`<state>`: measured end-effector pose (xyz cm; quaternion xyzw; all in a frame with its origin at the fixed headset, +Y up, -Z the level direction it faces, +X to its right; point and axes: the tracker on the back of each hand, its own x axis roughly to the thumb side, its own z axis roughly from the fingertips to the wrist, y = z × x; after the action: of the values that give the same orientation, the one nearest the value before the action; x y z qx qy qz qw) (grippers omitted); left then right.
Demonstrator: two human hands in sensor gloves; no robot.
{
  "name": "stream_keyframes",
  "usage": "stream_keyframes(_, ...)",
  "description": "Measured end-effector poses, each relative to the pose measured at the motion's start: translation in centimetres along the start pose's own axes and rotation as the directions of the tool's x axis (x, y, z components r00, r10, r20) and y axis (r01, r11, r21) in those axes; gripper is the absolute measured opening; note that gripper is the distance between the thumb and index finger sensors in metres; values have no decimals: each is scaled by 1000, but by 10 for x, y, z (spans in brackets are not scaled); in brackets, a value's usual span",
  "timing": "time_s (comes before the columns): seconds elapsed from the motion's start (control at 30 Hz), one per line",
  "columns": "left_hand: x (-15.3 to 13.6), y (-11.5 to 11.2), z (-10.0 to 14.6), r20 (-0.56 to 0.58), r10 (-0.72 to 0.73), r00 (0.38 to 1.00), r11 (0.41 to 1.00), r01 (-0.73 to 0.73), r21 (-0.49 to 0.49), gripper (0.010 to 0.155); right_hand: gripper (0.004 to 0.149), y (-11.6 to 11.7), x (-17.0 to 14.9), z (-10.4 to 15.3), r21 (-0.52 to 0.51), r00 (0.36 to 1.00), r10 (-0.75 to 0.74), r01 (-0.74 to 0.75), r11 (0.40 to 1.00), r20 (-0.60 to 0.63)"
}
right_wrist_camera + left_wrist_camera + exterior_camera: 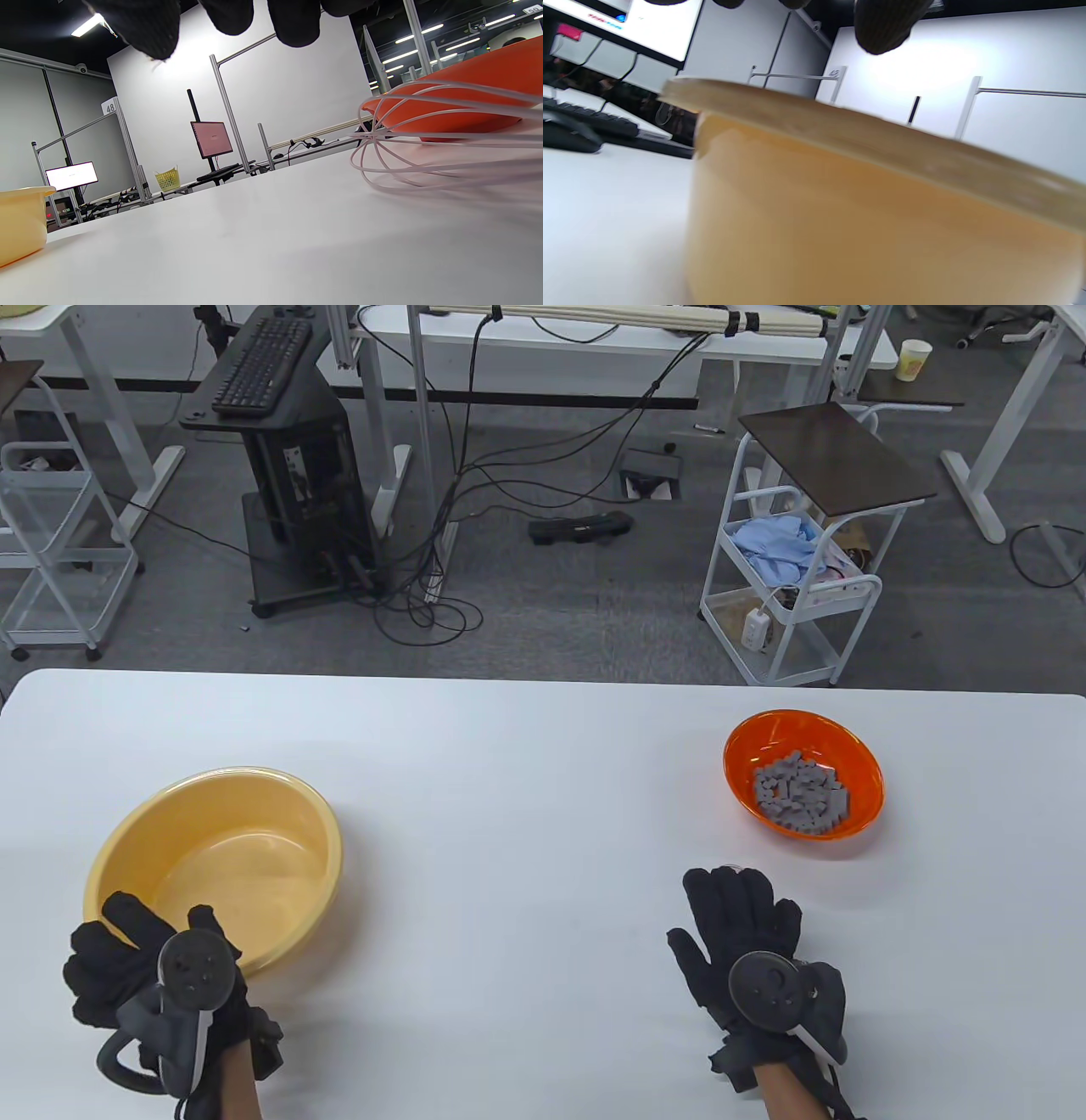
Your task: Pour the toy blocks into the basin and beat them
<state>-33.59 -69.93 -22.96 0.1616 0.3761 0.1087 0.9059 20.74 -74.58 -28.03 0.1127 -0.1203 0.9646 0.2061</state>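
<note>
A yellow basin (216, 865) stands empty on the left of the white table (526, 780). An orange bowl (802, 785) at the right holds several grey toy blocks (802, 800). My left hand (144, 929) is at the basin's near left rim with loosely bent fingers, holding nothing. In the left wrist view the basin's wall (882, 228) fills the frame below a fingertip (882, 25). My right hand (730, 916) lies flat with straight fingers, just short of the orange bowl. A wire whisk (424, 140) lies on the table under its fingertips (292, 21), beside the orange bowl (475, 84).
Past the table's far edge are the floor, a white trolley (797, 585), a black stand with a keyboard (271, 415) and loose cables. The whisk is hidden under my right hand in the table view.
</note>
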Motion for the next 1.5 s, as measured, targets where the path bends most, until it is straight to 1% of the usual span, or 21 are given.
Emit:
stream_keyframes(0.07,-8,-1,-4,-58,3,998,999,-5,-37,79,65,0,-1,0,0,1000,-3,3,1000,-3)
stream_keyframes(0.1,-12,-2,-6,-86,-3,996,997,-3,-71,81,65,-1,-1,0,-4,1000,-8,8,1000,-9)
stream_keyframes(0.17,-16,-5,-8,-121,-9,993,993,-6,-120,84,65,-2,-2,0,-8,1000,-18,18,1000,-17)
stream_keyframes(0.23,-19,-9,-10,-140,-20,990,988,-1,-152,85,65,-2,-3,0,-10,1000,-24,23,1000,-19)
stream_keyframes(0.3,-23,-13,-12,-153,11,988,980,-41,-194,85,65,-2,-3,0,-10,1000,-16,16,1000,-16)
stream_keyframes(0.4,-31,-22,-13,-194,76,978,978,-111,-179,85,65,-2,-3,0,-8,1000,-14,14,1000,-16)
stream_keyframes(0.43,-33,-24,-14,-201,77,976,977,-114,-179,84,65,-2,-3,0,-6,1000,-13,13,1000,-17)
stream_keyframes(0.5,-36,-26,-14,-205,135,969,972,-170,-165,80,65,-2,-3,1,-4,1000,-6,6,1000,-18)
stream_keyframes(0.53,-36,-26,-14,-210,152,966,973,-183,-139,77,65,-2,-3,1,-5,1000,-4,4,1000,-18)
stream_keyframes(0.57,-37,-26,-16,-201,140,970,973,-172,-154,75,65,-2,-2,0,-6,1000,-6,6,1000,-20)
stream_keyframes(0.63,-37,-26,-15,-199,177,964,970,-205,-129,74,65,-2,-2,0,-9,1000,-11,11,1000,-23)
stream_keyframes(0.67,-36,-27,-15,-192,180,965,969,-208,-135,73,65,-2,-2,0,-9,1000,-13,13,1000,-24)
stream_keyframes(0.77,-24,-29,-13,-124,186,975,968,-204,-145,71,65,0,-1,0,-1,1000,-16,16,1000,-25)
stream_keyframes(0.97,20,-32,3,51,272,961,945,-257,-201,70,65,-1,-2,0,-8,999,-15,15,1000,-29)
stream_keyframes(1.07,45,-35,17,143,328,934,922,-284,-264,70,65,-3,-5,0,-13,999,-21,21,1000,-42)
stream_keyframes(1.17,66,-38,32,203,385,900,892,-307,-331,70,65,-4,-6,0,-14,999,-23,23,1000,-43)
stream_keyframes(1.3,92,-44,52,291,430,855,859,-288,-423,70,65,-6,-9,0,-15,998,-30,29,999,-59)
stream_keyframes(1.37,101,-47,61,327,437,838,852,-270,-448,70,65,-6,-10,0,-14,997,-33,32,999,-64)
stream_keyframes(1.5,113,-53,75,358,462,811,834,-261,-486,71,65,-7,-11,0,-15,997,-32,31,999,-70)
